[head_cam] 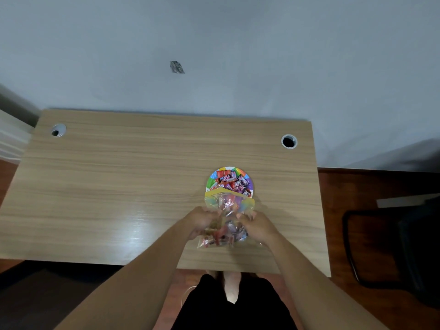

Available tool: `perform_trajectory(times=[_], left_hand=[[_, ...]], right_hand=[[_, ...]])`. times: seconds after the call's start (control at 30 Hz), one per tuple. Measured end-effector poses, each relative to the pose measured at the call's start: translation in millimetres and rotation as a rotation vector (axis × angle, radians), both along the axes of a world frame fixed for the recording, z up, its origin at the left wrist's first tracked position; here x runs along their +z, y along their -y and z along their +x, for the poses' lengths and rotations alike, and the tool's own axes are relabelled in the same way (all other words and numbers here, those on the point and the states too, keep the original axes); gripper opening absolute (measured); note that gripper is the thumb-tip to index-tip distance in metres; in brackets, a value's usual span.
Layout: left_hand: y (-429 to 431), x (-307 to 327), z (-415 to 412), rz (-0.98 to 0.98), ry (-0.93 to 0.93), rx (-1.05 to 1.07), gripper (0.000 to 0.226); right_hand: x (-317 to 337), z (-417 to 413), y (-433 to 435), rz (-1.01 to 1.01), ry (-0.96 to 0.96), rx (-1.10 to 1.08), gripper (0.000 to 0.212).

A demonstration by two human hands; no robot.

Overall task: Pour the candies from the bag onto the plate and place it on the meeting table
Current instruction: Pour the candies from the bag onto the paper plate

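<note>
Gripping a clear zip bag [226,220] of wrapped candies [232,182] from both sides, left hand [200,222] and right hand [258,226] clamping it, mouth tipping over the rainbow paper plate [247,178], wooden desk [119,186] underneath

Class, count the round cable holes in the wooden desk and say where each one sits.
2. One cable hole is near the desk's far left corner; the other is near its far right corner. None seems hidden.

candies [232,182]: wrappers are showing print (too blurred to read)
plate [248,181]: nothing legible
bag [226,206]: nothing legible
</note>
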State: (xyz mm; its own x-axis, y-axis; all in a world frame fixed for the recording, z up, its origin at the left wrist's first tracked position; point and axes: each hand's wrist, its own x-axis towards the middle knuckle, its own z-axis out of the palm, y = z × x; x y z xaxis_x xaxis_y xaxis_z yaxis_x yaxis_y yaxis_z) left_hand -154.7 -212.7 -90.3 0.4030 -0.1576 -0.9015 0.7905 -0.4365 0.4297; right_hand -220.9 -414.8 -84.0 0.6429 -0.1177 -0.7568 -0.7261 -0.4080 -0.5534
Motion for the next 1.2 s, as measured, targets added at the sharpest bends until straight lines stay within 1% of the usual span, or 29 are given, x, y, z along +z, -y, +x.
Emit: perform_trajectory(times=[0.07,0.17,0.27,0.37,0.43,0.57,0.6,0.7,0.8,0.97,1.13,1.2], left_hand=[[-1.8,-1.3,0.9,-0.004,-0.004,-0.005,0.037],[-4.5,-1.3,1.6,-0.009,-0.006,-0.02,0.041],[-6.8,0.9,1.1,-0.016,-0.008,-0.025,0.048],[-8.9,1.4,0.8,-0.03,-0.01,-0.008,0.051],[-10.1,5.1,0.4,-0.045,-0.015,0.003,0.046],[-11.6,10.2,-0.9,-0.064,-0.016,0.018,0.034],[-11.9,10.5,-1.5,-0.065,-0.014,0.025,0.031],[-11.7,12.4,-3.3,-0.062,-0.013,0.033,0.021],[-11.8,12.3,-5.7,-0.067,-0.003,0.063,0.035],[-12.7,11.1,-7.4,-0.105,0.018,0.103,0.03],[-14.3,11.2,-4.6,-0.093,0.086,0.121,0.033],[-14.7,10.3,-3.8,-0.095,0.114,0.14,0.033]], right_hand=[[2.1,-0.6,0.7,0.007,-0.004,-0.004,0.042],[4.4,-1.9,1.1,0.011,0.012,-0.017,0.048],[9.0,-2.7,0.3,0.004,0.042,-0.013,0.035],[11.0,-4.5,1.1,0.015,0.054,-0.022,0.04],[12.6,-6.5,1.9,0.02,0.054,-0.037,0.041],[16.4,-9.1,1.4,0.026,0.046,-0.063,0.032],[16.7,-9.6,1.2,0.028,0.045,-0.071,0.034],[16.0,-11.1,-0.8,0.034,0.054,-0.109,0.047],[17.6,-12.2,-4.1,0.033,0.077,-0.142,0.039],[22.3,-11.5,-9.0,0.05,0.101,-0.2,0.031],[20.1,-9.5,-10.3,0.068,0.102,-0.241,0.032],[18.9,-8.7,-11.3,0.082,0.102,-0.248,0.026]])
